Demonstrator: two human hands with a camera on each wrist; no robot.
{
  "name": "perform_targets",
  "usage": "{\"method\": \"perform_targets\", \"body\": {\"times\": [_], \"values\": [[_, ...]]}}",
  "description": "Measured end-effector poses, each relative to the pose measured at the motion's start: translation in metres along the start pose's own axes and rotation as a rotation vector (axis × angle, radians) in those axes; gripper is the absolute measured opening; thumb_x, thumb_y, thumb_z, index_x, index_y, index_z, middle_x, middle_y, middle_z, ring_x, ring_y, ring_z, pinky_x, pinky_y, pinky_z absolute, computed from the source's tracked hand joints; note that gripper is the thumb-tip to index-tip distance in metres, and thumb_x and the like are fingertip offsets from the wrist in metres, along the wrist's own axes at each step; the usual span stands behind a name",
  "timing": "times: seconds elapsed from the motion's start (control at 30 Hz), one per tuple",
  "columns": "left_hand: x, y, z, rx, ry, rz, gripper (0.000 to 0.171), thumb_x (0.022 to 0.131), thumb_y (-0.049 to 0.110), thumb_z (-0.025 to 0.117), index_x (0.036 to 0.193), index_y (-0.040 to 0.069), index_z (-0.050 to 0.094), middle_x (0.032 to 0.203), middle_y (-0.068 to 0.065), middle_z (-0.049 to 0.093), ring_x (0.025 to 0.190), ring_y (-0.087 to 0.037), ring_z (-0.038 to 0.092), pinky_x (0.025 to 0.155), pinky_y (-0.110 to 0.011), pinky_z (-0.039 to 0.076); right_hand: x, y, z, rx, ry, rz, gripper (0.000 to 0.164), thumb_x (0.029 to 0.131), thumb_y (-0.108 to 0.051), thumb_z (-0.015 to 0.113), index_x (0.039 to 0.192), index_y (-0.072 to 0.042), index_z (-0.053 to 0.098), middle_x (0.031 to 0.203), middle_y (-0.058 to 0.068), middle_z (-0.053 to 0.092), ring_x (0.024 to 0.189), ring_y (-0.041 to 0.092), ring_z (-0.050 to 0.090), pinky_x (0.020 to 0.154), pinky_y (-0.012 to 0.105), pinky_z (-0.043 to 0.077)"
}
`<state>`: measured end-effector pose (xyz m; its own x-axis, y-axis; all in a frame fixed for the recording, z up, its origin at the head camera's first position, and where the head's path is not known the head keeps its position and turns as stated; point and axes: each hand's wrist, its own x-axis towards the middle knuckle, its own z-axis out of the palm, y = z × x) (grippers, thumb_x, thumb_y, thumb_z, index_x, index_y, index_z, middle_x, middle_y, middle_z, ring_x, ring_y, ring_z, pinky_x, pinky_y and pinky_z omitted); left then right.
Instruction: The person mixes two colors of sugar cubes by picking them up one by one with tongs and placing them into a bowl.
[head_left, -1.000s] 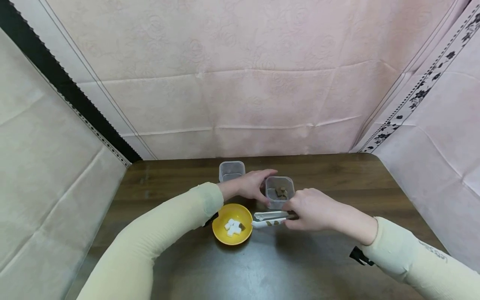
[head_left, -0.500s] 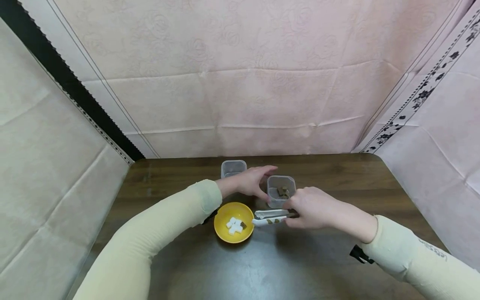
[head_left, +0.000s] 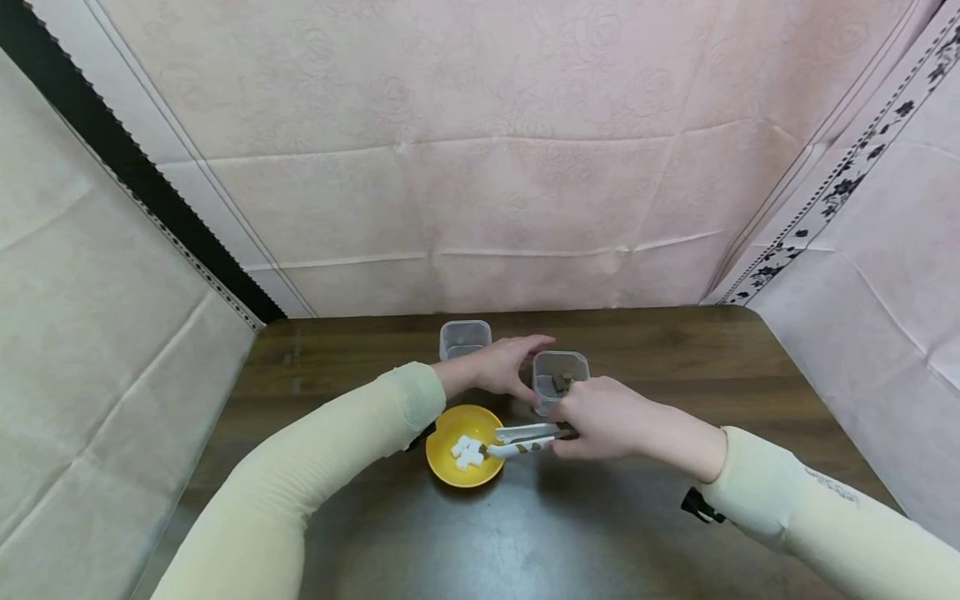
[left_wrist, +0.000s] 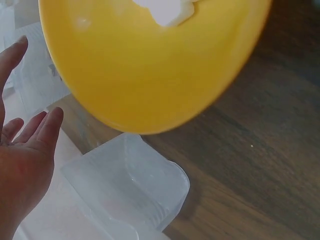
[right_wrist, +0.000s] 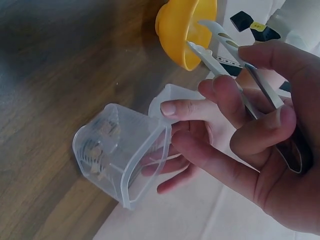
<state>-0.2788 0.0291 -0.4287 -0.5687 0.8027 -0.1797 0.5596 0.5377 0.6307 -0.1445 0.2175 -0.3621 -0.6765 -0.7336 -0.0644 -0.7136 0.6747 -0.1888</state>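
My right hand point(head_left: 611, 417) grips a pair of small metal tongs point(head_left: 525, 439) with white, gold-patterned arms. Their tips are apart and reach over the right side of a yellow bowl point(head_left: 452, 478). White cubes point(head_left: 468, 452) lie in the bowl, with a small brown piece point(head_left: 483, 450) by the lower tip; whether the tongs touch it I cannot tell. My left hand point(head_left: 502, 367) is spread at the left side of a clear plastic container point(head_left: 551, 406), its thumb point(right_wrist: 186, 110) close to the rim in the right wrist view. Brown pieces point(head_left: 561, 382) lie inside that container.
Behind my left wrist stands a second clear container point(head_left: 465, 335), also visible in the left wrist view. Everything rests on a dark wooden table point(head_left: 360, 517). Pale patterned cloth point(head_left: 480, 208) hangs along the back and both sides.
My right hand has moved left, bringing the tongs' tips from the bowl's right rim to over its inside. My left hand and the containers keep their places.
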Motion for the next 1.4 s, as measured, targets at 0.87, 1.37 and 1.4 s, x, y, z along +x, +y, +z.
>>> {"method": "perform_targets", "body": {"times": [0.87,1.37,1.4], "values": [[0.003,-0.008,0.002,0.038,-0.011,0.046,0.095,0.089,0.029,0.090,0.165,0.012,0.036,0.158,-0.013,0.053,0.132,-0.025,0.057,0.114,-0.042,0.049,0.019,-0.011,0.002,-0.008,-0.082,-0.001,0.019,0.091,-0.027,0.077,0.075,-0.022,0.069,0.053,-0.018,0.042,0.050,0.002,0.038,0.047,0.024,0.033],[0.006,-0.003,0.008,0.083,0.020,0.035,0.094,0.087,0.033,0.091,0.163,0.012,0.040,0.159,-0.009,0.054,0.137,-0.024,0.056,0.115,-0.040,0.048,0.019,-0.010,0.002,0.003,-0.104,0.008,0.015,0.092,-0.027,0.078,0.079,-0.020,0.074,0.054,-0.017,0.044,0.049,0.002,0.039,0.047,0.023,0.035],[0.006,-0.003,0.009,0.086,0.021,0.033,0.093,0.088,0.033,0.091,0.163,0.012,0.040,0.159,-0.008,0.054,0.138,-0.023,0.055,0.116,-0.039,0.047,0.019,-0.010,0.001,0.005,-0.104,0.009,0.015,0.092,-0.027,0.077,0.079,-0.021,0.074,0.054,-0.017,0.044,0.049,0.002,0.039,0.047,0.023,0.035]]}}
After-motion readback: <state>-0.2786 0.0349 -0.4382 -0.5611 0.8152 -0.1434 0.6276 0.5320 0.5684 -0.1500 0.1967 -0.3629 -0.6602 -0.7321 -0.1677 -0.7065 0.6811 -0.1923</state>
